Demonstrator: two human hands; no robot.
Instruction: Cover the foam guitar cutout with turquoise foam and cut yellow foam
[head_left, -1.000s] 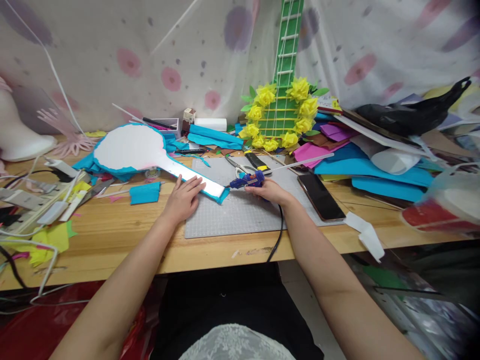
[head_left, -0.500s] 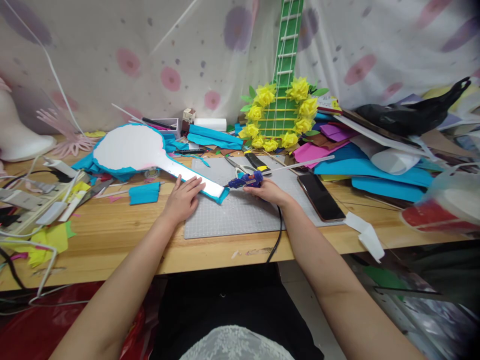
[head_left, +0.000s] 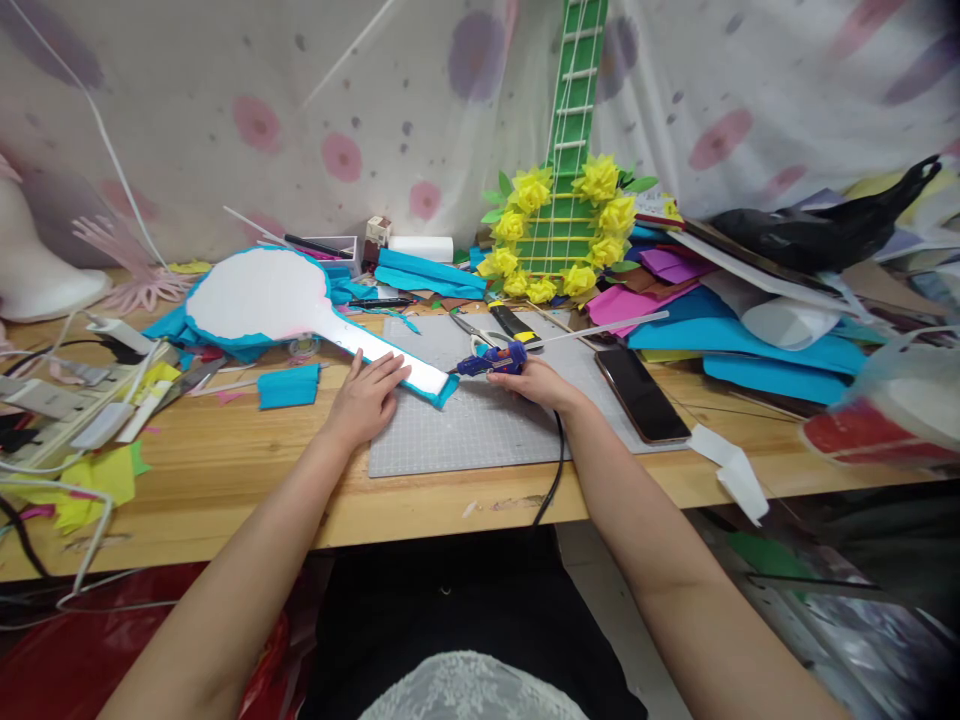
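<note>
A white guitar-shaped board [head_left: 259, 293] edged in blue paper lies aslant, its round body at the left and its long neck reaching onto the grey cutting mat [head_left: 480, 435]. My left hand [head_left: 367, 395] lies with fingers outstretched on the neck, pressing it flat. In my right hand [head_left: 536, 380] is a blue glue gun [head_left: 491, 360], its nozzle at the blue paper on the neck's end. A clear glue stick [head_left: 607, 327] sticks out of the gun's back, and a black cord [head_left: 557, 470] runs down from it. Whether glue is coming out is too small to tell.
Scissors [head_left: 469, 328] and a black-and-yellow cutter [head_left: 514, 325] lie behind the glue gun. A phone [head_left: 643, 394] rests on the mat's right side. At the back stands a green guitar model [head_left: 577, 120] with yellow flowers. Coloured sheets [head_left: 697, 335] pile up right; a power strip [head_left: 56, 410] sits left.
</note>
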